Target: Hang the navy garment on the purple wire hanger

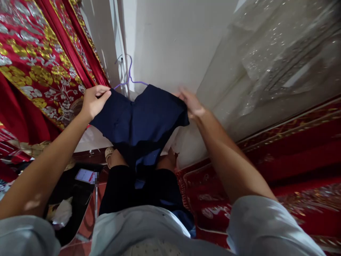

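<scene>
Head view: left hand [93, 101] and right hand [190, 103] each pinch an upper corner of a dark navy cloth garment [140, 121] on a thin purple wire hanger [129, 76].

We hold up a dark navy garment [141, 121] on a thin purple hanger [129, 76], whose hook rises at twelve o'clock against the white wall. The cloth spreads wide at its top edge, pinched at ten o'clock and two o'clock, dips in the middle, and hangs limp toward six o'clock over our lap.
</scene>
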The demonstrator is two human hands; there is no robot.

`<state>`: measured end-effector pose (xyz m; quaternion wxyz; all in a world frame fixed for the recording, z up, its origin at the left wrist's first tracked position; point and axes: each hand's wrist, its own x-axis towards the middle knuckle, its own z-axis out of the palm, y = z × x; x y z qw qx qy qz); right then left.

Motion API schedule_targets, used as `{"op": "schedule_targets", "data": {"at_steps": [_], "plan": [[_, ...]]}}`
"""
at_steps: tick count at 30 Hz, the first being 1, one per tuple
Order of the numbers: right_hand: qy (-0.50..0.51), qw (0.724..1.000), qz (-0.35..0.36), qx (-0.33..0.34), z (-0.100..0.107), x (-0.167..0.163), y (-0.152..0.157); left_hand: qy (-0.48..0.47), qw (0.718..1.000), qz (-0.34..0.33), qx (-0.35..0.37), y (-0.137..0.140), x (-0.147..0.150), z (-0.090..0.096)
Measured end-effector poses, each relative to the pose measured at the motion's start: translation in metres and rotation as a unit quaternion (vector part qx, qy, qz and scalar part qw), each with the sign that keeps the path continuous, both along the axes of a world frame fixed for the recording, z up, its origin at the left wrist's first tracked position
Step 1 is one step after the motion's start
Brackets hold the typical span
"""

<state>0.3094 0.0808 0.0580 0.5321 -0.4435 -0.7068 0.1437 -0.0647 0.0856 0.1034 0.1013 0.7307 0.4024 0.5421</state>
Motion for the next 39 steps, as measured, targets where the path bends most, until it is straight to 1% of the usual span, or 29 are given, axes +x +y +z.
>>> {"op": "schedule_targets", "data": {"at_steps": [3,5,7,9,10,11,12,13,15,16,17,18,20,21,22,23,24,26,27,28,30,32,33,34,35,36,37,38,39], "plan": [[0.038,0.993,0.078,-0.083,0.015,0.001,-0.009,0.016,0.998,-0.067,0.01,-0.018,0.024,0.014],[0.068,0.989,0.086,-0.095,0.025,-0.003,-0.019,-0.009,0.996,-0.087,0.007,-0.033,0.035,0.024],[0.102,0.988,0.076,-0.085,0.032,-0.013,-0.035,-0.043,0.995,-0.088,-0.009,-0.046,0.04,0.031],[0.122,0.986,0.089,-0.074,0.037,-0.028,-0.058,-0.08,0.989,-0.107,-0.064,-0.055,0.043,0.034],[0.113,0.984,0.115,-0.077,0.038,-0.037,-0.072,-0.098,0.982,-0.125,-0.106,-0.057,0.043,0.035],[0.088,0.98,0.155,-0.087,0.039,-0.048,-0.085,-0.117,0.97,-0.147,-0.153,-0.059,0.043,0.034],[0.042,0.971,0.209,-0.106,0.04,-0.058,-0.097,-0.136,0.956,-0.166,-0.2,-0.062,0.043,0.034],[-0.018,0.952,0.273,-0.134,0.04,-0.067,-0.106,-0.152,0.942,-0.181,-0.239,-0.065,0.042,0.032],[-0.12,0.893,0.387,-0.198,0.037,-0.08,-0.11,-0.165,0.922,-0.187,-0.296,-0.075,0.039,0.026],[-0.141,0.871,0.417,-0.22,0.033,-0.082,-0.104,-0.156,0.915,-0.184,-0.324,-0.082,0.036,0.023],[-0.139,0.867,0.42,-0.228,0.028,-0.082,-0.094,-0.133,0.906,-0.181,-0.358,-0.091,0.033,0.019],[-0.119,0.881,0.401,-0.223,0.021,-0.08,-0.081,-0.098,0.895,-0.181,-0.397,-0.101,0.03,0.015],[-0.058,0.931,0.314,-0.175,0.001,-0.073,-0.052,-0.012,0.865,-0.181,-0.467,-0.119,0.022,0.009],[-0.038,0.947,0.28,-0.154,-0.01,-0.07,-0.04,0.028,0.856,-0.178,-0.484,-0.126,0.017,0.008],[-0.029,0.955,0.26,-0.142,-0.022,-0.067,-0.031,0.058,0.856,-0.172,-0.483,-0.131,0.013,0.007],[-0.03,0.957,0.252,-0.139,-0.033,-0.066,-0.026,0.074,0.867,-0.164,-0.465,-0.133,0.008,0.008],[-0.037,0.956,0.252,-0.144,-0.042,-0.065,-0.024,0.081,0.884,-0.151,-0.436,-0.132,0.004,0.009],[-0.042,0.947,0.265,-0.176,-0.056,-0.067,-0.026,0.084,0.921,-0.116,-0.362,-0.122,-0.006,0.011],[-0.025,0.941,0.273,-0.199,-0.059,-0.068,-0.028,0.083,0.937,-0.095,-0.326,-0.115,-0.01,0.011],[0.01,0.935,0.277,-0.222,-0.061,-0.07,-0.029,0.083,0.95,-0.073,-0.293,-0.106,-0.015,0.011],[0.121,0.925,0.262,-0.245,-0.056,-0.073,-0.025,0.069,0.971,-0.034,-0.227,-0.089,-0.023,0.009],[0.228,0.921,0.224,-0.223,-0.044,-0.076,-0.012,0.039,0.991,0.011,-0.126,-0.077,-0.027,0.005],[0.262,0.922,0.204,-0.2,-0.036,-0.077,-0.003,0.03,0.997,0.045,-0.054,-0.074,-0.027,0.002],[0.283,0.924,0.191,-0.175,-0.026,-0.078,0.008,0.032,0.996,0.082,0.027,-0.073,-0.026,-0.001],[0.296,0.926,0.18,-0.152,-0.017,-0.078,0.019,0.045,0.987,0.115,0.101,-0.075,-0.023,-0.004],[0.305,0.928,0.17,-0.131,-0.008,-0.077,0.029,0.071,0.975,0.138,0.159,-0.078,-0.02,-0.009],[0.315,0.929,0.159,-0.11,0.001,-0.075,0.038,0.11,0.964,0.145,0.193,-0.082,-0.015,-0.015],[0.326,0.93,0.146,-0.091,0.008,-0.072,0.045,0.159,0.957,0.136,0.202,-0.086,-0.01,-0.022],[0.338,0.929,0.132,-0.076,0.013,-0.067,0.05,0.21,0.952,0.118,0.188,-0.09,-0.005,-0.031]]}}
